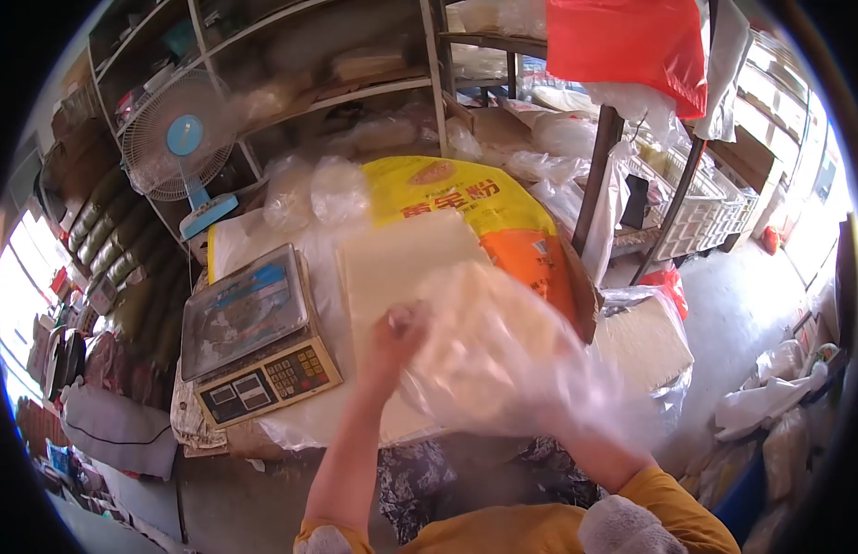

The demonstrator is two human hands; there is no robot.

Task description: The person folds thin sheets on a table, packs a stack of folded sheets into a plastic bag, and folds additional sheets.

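A clear plastic bag (484, 360), blurred by motion, spreads over the front of the table with something pale cream showing through it. At its left edge my left hand (401, 331) is closed, fingers curled on the bag's film. My right hand (563, 402) is at the bag's right side, covered by the film and smeared, so its fingers are hidden. Beneath and behind the bag lies a flat stack of cream-coloured sheets (401, 254). A digital scale (263, 305) with a metal pan stands left of my left hand.
Behind the sheets lies a yellow and orange printed sack (466, 180). Two filled clear bags (339, 189) sit near a fan (184, 138). Shelving (355, 92) rises behind. To the right are a wooden post (599, 180), a white crate (706, 222) and a cardboard box (641, 342).
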